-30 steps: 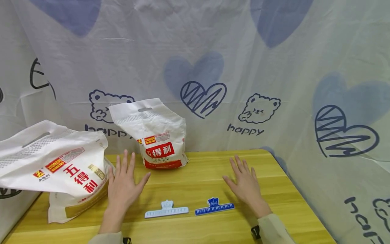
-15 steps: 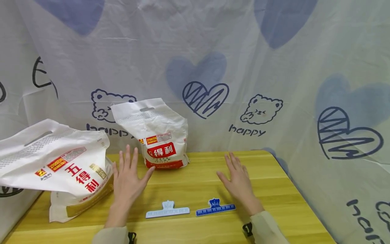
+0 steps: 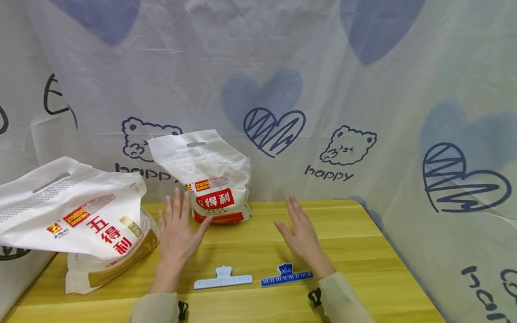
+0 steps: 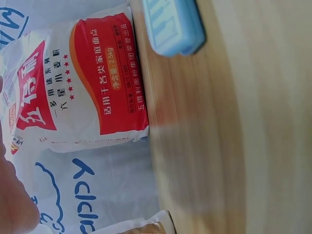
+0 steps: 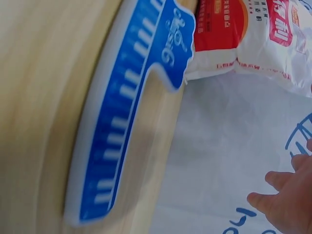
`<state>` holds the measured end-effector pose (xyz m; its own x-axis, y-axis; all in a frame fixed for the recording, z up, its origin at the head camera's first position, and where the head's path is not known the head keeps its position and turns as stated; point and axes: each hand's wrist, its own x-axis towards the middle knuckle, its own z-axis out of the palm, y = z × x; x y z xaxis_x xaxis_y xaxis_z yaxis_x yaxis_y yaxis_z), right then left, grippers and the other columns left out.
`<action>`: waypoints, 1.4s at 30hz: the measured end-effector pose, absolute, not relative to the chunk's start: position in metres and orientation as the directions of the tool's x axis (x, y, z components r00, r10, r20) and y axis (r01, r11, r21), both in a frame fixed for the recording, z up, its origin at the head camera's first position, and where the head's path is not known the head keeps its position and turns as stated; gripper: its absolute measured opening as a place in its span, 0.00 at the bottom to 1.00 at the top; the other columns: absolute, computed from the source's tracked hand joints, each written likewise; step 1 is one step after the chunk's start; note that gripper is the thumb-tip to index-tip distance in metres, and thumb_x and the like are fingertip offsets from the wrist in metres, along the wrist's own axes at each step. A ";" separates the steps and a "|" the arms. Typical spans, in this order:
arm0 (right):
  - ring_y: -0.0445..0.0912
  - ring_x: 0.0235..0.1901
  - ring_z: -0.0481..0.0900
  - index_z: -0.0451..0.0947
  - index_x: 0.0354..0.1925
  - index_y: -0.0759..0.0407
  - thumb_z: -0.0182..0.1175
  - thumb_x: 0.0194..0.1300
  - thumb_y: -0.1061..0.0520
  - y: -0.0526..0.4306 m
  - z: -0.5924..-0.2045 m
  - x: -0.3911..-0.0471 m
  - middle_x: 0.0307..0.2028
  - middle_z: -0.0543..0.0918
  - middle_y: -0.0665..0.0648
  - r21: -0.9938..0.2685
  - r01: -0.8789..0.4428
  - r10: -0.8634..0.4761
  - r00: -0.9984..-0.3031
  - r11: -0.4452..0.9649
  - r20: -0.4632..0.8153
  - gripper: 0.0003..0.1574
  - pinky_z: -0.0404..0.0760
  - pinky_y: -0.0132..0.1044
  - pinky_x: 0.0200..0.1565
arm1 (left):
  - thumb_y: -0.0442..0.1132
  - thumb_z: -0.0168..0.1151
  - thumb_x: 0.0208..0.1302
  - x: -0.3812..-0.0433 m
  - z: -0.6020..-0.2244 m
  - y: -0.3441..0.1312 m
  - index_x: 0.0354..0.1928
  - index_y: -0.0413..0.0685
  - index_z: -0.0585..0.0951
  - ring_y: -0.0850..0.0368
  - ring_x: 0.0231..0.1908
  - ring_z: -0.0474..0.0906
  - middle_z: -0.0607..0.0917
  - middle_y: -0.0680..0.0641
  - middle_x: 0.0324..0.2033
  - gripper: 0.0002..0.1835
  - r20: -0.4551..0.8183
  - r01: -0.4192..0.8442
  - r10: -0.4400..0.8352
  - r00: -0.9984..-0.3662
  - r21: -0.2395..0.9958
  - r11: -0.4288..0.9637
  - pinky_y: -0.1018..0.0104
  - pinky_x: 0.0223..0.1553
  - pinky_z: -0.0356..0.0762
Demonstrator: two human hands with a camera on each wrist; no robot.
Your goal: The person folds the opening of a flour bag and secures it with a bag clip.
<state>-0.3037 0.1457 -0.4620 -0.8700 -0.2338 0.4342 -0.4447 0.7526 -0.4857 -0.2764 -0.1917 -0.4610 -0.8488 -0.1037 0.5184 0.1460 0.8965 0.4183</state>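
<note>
Both hands hover over the table with nothing in them. My left hand (image 3: 179, 237) has its fingers spread, palm down, between a large flour bag (image 3: 97, 211) and a smaller one (image 3: 214, 179) with a red label. To the right, my right hand (image 3: 302, 235) has straight fingers, thumb held apart. Between the forearms lie a pale blue piano-keyboard clip (image 3: 223, 280) and a dark blue one (image 3: 286, 278), side by side. The left wrist view shows the pale clip's end (image 4: 175, 27); in the right wrist view the dark clip (image 5: 122, 112) looms close, with fingers (image 5: 287, 195) at the edge.
The wooden table (image 3: 375, 269) ends at a pale curtain (image 3: 274, 49) printed with hearts and bears. The large bag's top leans over the table's left side. The smaller bag stands upright against the back curtain.
My right hand has moved left, toward the middle, and its fingers have drawn closer together. My left hand has shifted slightly right. The bags and clips stay in place.
</note>
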 end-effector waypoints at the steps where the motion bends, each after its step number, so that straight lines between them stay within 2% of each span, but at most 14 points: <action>1: 0.57 0.81 0.50 0.47 0.84 0.54 0.53 0.79 0.37 0.143 -0.462 -0.304 0.83 0.47 0.54 -0.493 -0.445 -0.232 -0.870 0.748 0.435 0.49 0.51 0.61 0.77 | 0.72 0.51 0.71 -0.277 -0.462 -0.191 0.84 0.52 0.44 0.44 0.81 0.26 0.31 0.53 0.82 0.52 0.518 0.145 -0.106 -0.849 0.421 0.895 0.39 0.78 0.27; 10: 0.51 0.82 0.45 0.41 0.84 0.48 0.51 0.80 0.36 0.119 -0.463 -0.312 0.83 0.41 0.47 -0.551 -0.448 -0.243 -0.881 0.704 0.406 0.49 0.51 0.55 0.78 | 0.71 0.54 0.71 -0.289 -0.463 -0.188 0.84 0.54 0.41 0.44 0.81 0.26 0.30 0.52 0.82 0.54 0.515 0.140 -0.115 -0.850 0.430 0.892 0.36 0.78 0.31; 13: 0.48 0.82 0.43 0.39 0.84 0.46 0.51 0.80 0.37 0.111 -0.462 -0.317 0.83 0.39 0.46 -0.563 -0.457 -0.254 -0.879 0.689 0.403 0.49 0.50 0.53 0.79 | 0.70 0.55 0.70 -0.294 -0.462 -0.186 0.84 0.55 0.39 0.44 0.81 0.26 0.33 0.48 0.83 0.54 0.512 0.138 -0.121 -0.850 0.438 0.888 0.35 0.78 0.31; 17: 0.48 0.82 0.44 0.39 0.84 0.44 0.52 0.80 0.39 0.101 -0.462 -0.323 0.83 0.40 0.45 -0.576 -0.473 -0.264 -0.873 0.667 0.411 0.48 0.50 0.54 0.78 | 0.69 0.55 0.71 -0.300 -0.460 -0.186 0.84 0.55 0.39 0.44 0.81 0.26 0.36 0.45 0.84 0.54 0.512 0.132 -0.135 -0.848 0.453 0.882 0.36 0.78 0.30; 26: 0.49 0.82 0.45 0.37 0.84 0.39 0.53 0.80 0.40 0.076 -0.460 -0.335 0.84 0.39 0.45 -0.602 -0.454 -0.276 -0.888 0.657 0.369 0.49 0.53 0.56 0.78 | 0.68 0.55 0.71 -0.312 -0.459 -0.190 0.84 0.54 0.39 0.46 0.81 0.25 0.32 0.48 0.83 0.53 0.520 0.132 -0.158 -0.839 0.477 0.869 0.40 0.79 0.27; 29: 0.51 0.82 0.45 0.38 0.85 0.41 0.54 0.79 0.40 0.068 -0.459 -0.340 0.84 0.41 0.48 -0.608 -0.462 -0.288 -0.885 0.646 0.366 0.50 0.53 0.58 0.77 | 0.68 0.55 0.71 -0.316 -0.459 -0.193 0.84 0.53 0.38 0.46 0.81 0.25 0.31 0.49 0.83 0.54 0.528 0.131 -0.159 -0.834 0.470 0.873 0.41 0.79 0.27; 36: 0.50 0.82 0.44 0.41 0.85 0.50 0.54 0.78 0.39 0.055 -0.459 -0.353 0.84 0.42 0.53 -0.605 -0.496 -0.311 -0.867 0.623 0.390 0.51 0.54 0.55 0.78 | 0.68 0.56 0.71 -0.323 -0.458 -0.195 0.84 0.52 0.37 0.46 0.81 0.26 0.28 0.51 0.82 0.55 0.528 0.130 -0.148 -0.836 0.452 0.882 0.41 0.79 0.27; 42: 0.47 0.82 0.42 0.38 0.85 0.48 0.55 0.79 0.41 0.045 -0.458 -0.361 0.84 0.41 0.53 -0.625 -0.497 -0.312 -0.867 0.602 0.389 0.52 0.51 0.50 0.79 | 0.64 0.58 0.71 -0.326 -0.460 -0.194 0.84 0.49 0.37 0.43 0.82 0.28 0.29 0.49 0.82 0.56 0.534 0.142 -0.140 -0.834 0.452 0.881 0.39 0.79 0.30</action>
